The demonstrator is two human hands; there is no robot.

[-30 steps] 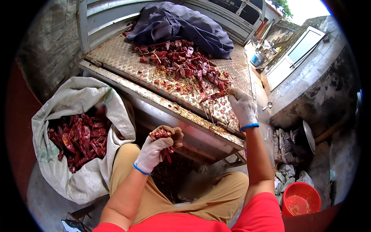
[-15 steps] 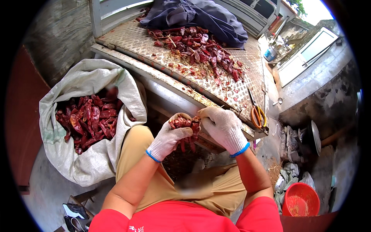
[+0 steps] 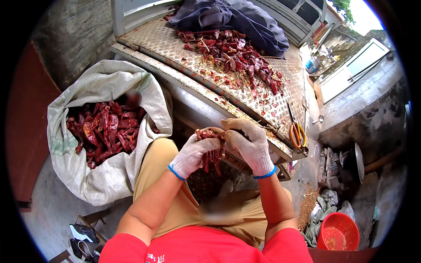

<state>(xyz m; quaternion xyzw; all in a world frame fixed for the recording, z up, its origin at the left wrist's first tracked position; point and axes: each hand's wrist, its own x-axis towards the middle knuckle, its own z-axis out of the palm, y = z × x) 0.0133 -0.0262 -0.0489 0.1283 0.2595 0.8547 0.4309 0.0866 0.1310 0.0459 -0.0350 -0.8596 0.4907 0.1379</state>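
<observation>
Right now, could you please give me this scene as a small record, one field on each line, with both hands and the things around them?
Left hand: gloved, holding a bunch of dried red peppers
Right hand: gloved, fingertips beside the bunch; contact unclear
On the metal platform: loose pepper pile, dark cloth, orange-handled scissors near the right edge
At left: open white sack with peppers inside
Lower right: red basin
</observation>
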